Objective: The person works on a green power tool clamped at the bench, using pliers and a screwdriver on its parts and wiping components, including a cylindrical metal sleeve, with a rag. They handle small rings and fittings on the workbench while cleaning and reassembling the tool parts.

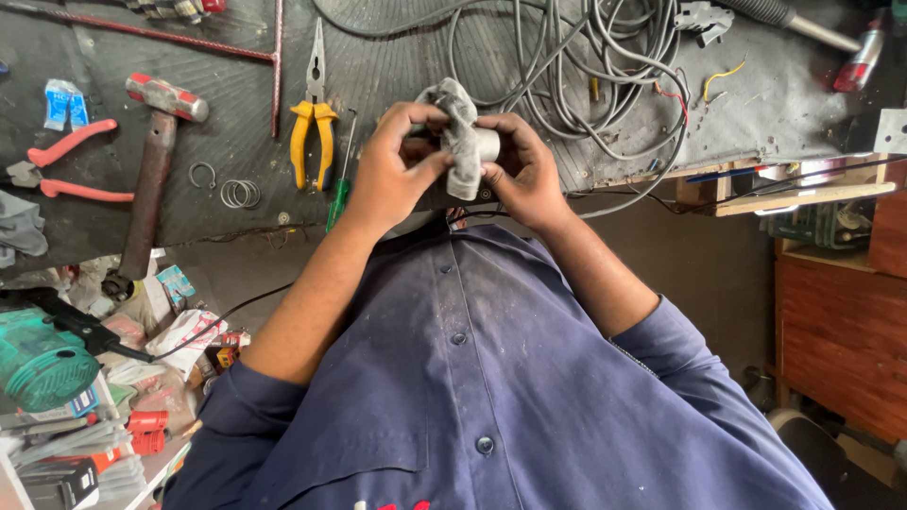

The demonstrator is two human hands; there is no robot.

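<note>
Seen from above, a person in a dark blue shirt (491, 378) stands at the near edge of a dark workbench mat (397, 66). At the 9 o'clock side, red-handled pliers (71, 165) lie near the mat's left edge, with a hammer (151, 179) just beside them, its handle reaching over the front edge. A few metal rings (236, 192) sit between the hammer and yellow-handled pliers (313, 113), and a green screwdriver (340, 189) lies just beside those. At centre, the left hand (392, 175) is closed around a grey rag (458, 127), fingers curled over it. The right hand (524, 175) pinches a small grey metal cylinder (486, 144) that the rag wraps, held just above the mat's front edge. At 1 o'clock, a tangle of grey cables (586, 66) crowds the mat behind the hands. Toward 3 o'clock the mat is barer, ending at a wooden shelf (803, 198).
</note>
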